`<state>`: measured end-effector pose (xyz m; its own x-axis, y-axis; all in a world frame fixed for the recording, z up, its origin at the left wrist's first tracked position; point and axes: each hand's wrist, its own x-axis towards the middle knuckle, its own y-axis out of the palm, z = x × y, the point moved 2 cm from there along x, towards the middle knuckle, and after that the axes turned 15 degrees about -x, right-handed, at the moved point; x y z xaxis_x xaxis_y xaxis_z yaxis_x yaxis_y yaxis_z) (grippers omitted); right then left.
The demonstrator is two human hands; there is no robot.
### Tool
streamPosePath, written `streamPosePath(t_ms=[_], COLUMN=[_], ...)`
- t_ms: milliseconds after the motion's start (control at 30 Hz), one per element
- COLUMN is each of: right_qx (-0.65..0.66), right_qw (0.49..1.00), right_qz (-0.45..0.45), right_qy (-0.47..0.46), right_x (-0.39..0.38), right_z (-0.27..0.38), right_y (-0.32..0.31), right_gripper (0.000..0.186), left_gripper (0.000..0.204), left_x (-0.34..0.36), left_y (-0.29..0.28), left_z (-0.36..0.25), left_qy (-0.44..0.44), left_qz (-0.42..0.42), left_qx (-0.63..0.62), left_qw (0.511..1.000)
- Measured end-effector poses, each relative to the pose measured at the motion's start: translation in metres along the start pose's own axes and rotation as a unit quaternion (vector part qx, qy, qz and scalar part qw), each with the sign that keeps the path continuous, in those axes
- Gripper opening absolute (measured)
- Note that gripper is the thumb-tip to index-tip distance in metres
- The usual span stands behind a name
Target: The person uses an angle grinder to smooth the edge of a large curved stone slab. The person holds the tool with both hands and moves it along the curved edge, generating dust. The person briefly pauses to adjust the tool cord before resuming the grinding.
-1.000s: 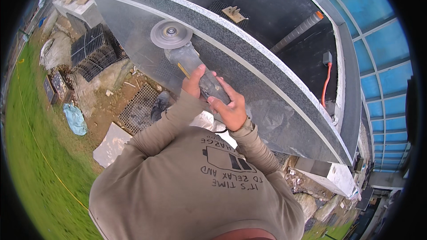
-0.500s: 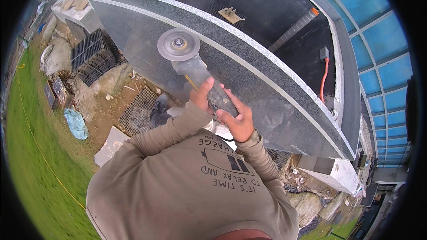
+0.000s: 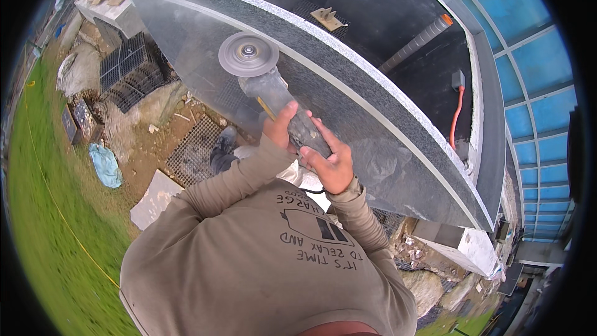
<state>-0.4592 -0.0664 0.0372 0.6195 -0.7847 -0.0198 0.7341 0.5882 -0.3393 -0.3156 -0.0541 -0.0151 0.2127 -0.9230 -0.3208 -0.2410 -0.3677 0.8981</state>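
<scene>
A dusty grey angle grinder (image 3: 267, 90) carries a round, blurred disc (image 3: 249, 54) at its upper end, over the grey stone facing (image 3: 177, 37) just below a pale strip (image 3: 384, 106); whether the disc touches the stone cannot be told. My left hand (image 3: 280, 126) grips the middle of the grinder's body from the left. My right hand (image 3: 331, 165) is wrapped round the lower part of the same tool, with a black cord below it. A speckled stone band with a white rough edge runs above the strip. My shoe (image 3: 222, 146) shows below the facing.
A dark recess (image 3: 423, 18) holds a bracket (image 3: 328, 18), a grey pipe and orange conduit (image 3: 457, 112). On the left are stacked black grates (image 3: 130, 71), a floor grate (image 3: 193, 149), a blue sheet (image 3: 104, 164), rubble and grass. Blue panels (image 3: 528, 68) stand at right.
The grinder and both my hands have moved a little down and to the right since a second ago, then slightly up and left in the last half second. The grip is unchanged.
</scene>
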Motion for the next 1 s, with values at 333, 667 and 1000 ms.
streamPosePath(t_ms=[333,667,1000], right_qx=[-0.068,-0.028,0.021], right_qw=[0.995,0.999,1.000], right_qz=[-0.018,-0.019,-0.007], right_qy=[-0.070,-0.028,0.001], right_x=[0.024,0.048,0.020], right_z=[0.000,0.008,0.017], right_y=[0.009,0.022,0.008], right_gripper=[0.058,0.059,0.059], left_gripper=[0.037,0.043,0.041], left_x=[0.009,0.030,0.009], left_y=[0.004,-0.001,0.004], left_z=[-0.016,-0.042,-0.018], left_qy=[0.035,0.012,0.006], left_qz=[0.005,-0.021,0.001], left_qx=[-0.039,0.009,-0.012], left_qw=[0.999,1.000,1.000])
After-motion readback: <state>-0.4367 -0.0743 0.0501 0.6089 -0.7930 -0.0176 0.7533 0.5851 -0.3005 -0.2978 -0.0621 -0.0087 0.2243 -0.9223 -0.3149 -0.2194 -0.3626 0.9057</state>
